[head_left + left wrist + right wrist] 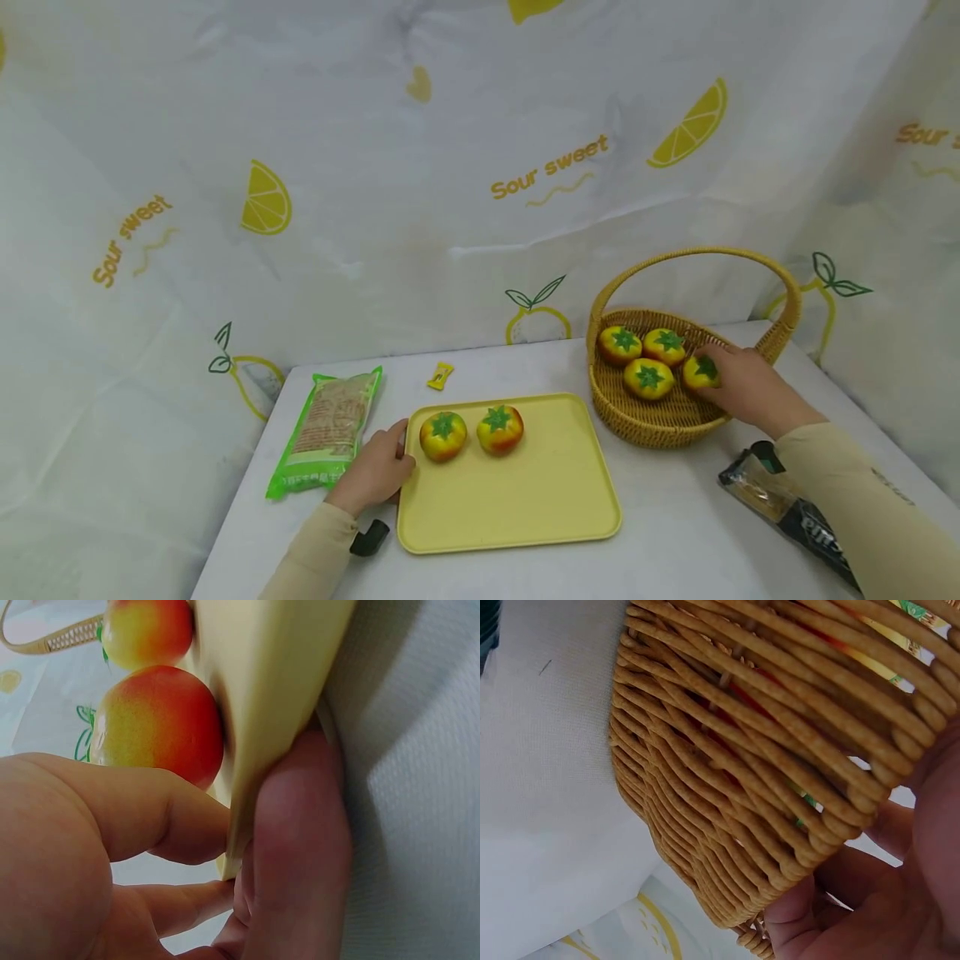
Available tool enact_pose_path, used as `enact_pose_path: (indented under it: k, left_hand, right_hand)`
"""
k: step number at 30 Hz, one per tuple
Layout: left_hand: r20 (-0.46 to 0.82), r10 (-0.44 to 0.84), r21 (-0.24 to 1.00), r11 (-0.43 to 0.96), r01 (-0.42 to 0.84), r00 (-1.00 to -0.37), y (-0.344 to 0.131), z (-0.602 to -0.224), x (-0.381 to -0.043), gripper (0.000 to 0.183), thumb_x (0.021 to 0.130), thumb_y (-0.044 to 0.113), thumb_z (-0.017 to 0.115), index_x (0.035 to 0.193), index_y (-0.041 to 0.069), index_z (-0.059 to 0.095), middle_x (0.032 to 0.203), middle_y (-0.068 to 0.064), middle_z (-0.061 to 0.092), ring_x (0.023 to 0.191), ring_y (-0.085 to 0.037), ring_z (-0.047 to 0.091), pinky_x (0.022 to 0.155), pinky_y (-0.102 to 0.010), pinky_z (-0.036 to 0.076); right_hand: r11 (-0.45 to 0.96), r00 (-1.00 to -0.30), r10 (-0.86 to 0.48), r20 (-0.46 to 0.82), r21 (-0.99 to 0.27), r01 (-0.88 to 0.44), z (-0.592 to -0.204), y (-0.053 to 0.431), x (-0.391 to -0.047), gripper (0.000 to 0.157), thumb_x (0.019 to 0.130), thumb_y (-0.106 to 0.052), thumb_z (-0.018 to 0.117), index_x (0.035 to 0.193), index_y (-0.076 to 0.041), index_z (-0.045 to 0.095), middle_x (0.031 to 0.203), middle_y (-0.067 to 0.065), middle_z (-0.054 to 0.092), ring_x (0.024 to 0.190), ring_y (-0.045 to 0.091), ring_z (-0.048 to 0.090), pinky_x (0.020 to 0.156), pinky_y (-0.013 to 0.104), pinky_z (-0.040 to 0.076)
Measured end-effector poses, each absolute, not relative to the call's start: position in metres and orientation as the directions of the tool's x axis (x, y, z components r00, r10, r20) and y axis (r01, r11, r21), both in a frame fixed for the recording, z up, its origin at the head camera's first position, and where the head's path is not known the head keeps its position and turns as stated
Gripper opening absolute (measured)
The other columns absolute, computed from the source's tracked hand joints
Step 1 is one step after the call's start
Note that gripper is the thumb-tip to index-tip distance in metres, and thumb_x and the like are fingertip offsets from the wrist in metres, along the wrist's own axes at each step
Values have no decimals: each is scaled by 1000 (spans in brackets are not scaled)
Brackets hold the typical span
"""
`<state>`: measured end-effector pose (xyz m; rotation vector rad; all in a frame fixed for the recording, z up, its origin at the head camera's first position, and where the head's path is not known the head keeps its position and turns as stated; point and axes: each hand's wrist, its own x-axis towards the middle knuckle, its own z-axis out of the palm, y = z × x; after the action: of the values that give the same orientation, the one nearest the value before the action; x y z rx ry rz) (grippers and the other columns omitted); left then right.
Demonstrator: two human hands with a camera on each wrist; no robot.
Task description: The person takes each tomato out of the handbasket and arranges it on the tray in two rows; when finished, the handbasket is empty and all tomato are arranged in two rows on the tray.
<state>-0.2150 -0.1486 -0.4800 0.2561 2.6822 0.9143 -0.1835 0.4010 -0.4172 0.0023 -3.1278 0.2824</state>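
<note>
My left hand [377, 468] pinches the left rim of a pale yellow tray [517, 500]; in the left wrist view, thumb and fingers lie on both sides of that rim. Two yellow-red persimmons [443, 436] with green star-shaped tops sit along the tray's far left part. At the right stands a wicker basket [637, 429] with a tall handle, several like persimmons [648, 379] inside. Reaching over its right rim, my right hand [750, 387] holds a persimmon [699, 373] at the basket's right side. In the right wrist view, the basket's woven wall mostly hides that fruit.
A green-edged plastic packet [330, 429] lies left of the tray. Behind the tray is a small yellow wrapped piece [440, 376]. A dark, partly clear package [787, 508] lies under my right forearm. White printed cloth [420, 275] hangs behind the table.
</note>
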Motion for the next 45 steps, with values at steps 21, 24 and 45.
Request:
enact_pose_path:
  k: [21,24,45]
  left_hand:
    - [-232,243,635,771,43,-942,-149,-483,-216,69,101,12,62,165,1,39,108,-13,59,79,-21,58,64,-32,51]
    - [-238,234,629,777,34,-943,-148,-483,-216,70,101,13,63,165,2,40,108,-13,59,80,-21,59,64,-32,51]
    - [-255,220,624,781,14,-942,-146,-482,-216,70,101,15,64,166,4,39,115,-15,59,79,-21,60,62,-31,53]
  right_hand:
    - [949,-999,-3,41,-315,-16,-396,389,-167,67,98,-30,78,148,7,53,141,44,55,126,64,54,101,80,45]
    - [936,-998,-6,57,-350,-26,-392,378,-164,69,98,-32,79,150,6,53,145,43,53,130,63,51,104,80,44]
    - [834,-981,-97,166,-524,-171,-396,253,-158,63,96,-37,83,148,-9,61,142,23,60,119,40,63,100,62,56]
